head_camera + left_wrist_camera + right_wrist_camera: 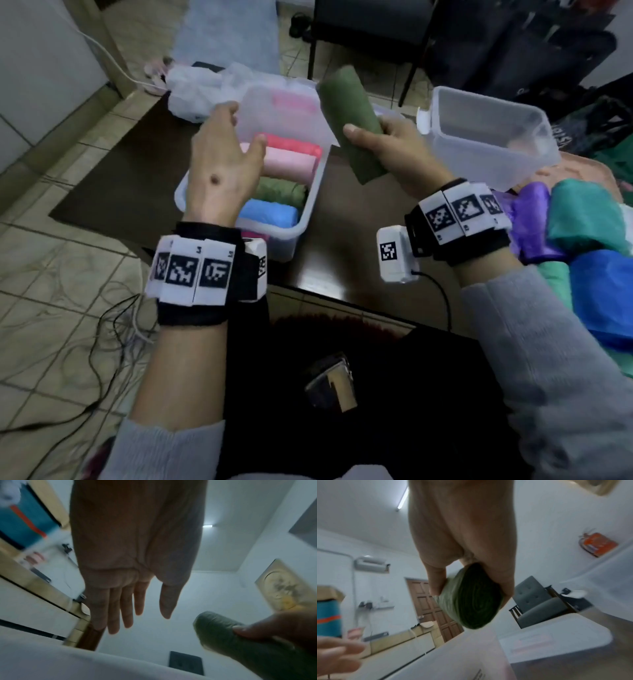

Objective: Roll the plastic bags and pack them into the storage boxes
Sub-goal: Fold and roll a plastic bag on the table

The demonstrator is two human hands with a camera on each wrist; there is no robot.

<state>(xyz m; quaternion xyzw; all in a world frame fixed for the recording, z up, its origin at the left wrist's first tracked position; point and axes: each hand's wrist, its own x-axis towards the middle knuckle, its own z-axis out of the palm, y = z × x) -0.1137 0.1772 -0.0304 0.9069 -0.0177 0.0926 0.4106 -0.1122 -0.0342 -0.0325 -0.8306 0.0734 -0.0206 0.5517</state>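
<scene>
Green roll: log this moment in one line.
right hand grips green roll | left hand open over storage box | roll unpacked

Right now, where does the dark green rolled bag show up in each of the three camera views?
Head view: dark green rolled bag upper centre, gripped by the right hand, above the storage box.
Left wrist view: lower right corner, thumb across it.
Right wrist view: centre, rolled end facing the camera.
Shared landmark: the right hand's thumb pressed on the roll.

A clear plastic storage box (310, 192) holding rolled plastic bags (289, 161) sits mid-frame on the dark wooden desk (137, 178) — an empty clear plastic box (493, 137) stands at its right, loose plastic bags (582, 233) heaped at the frame's right edge, a crumpled white plastic bag (195, 89) behind at upper left.
</scene>
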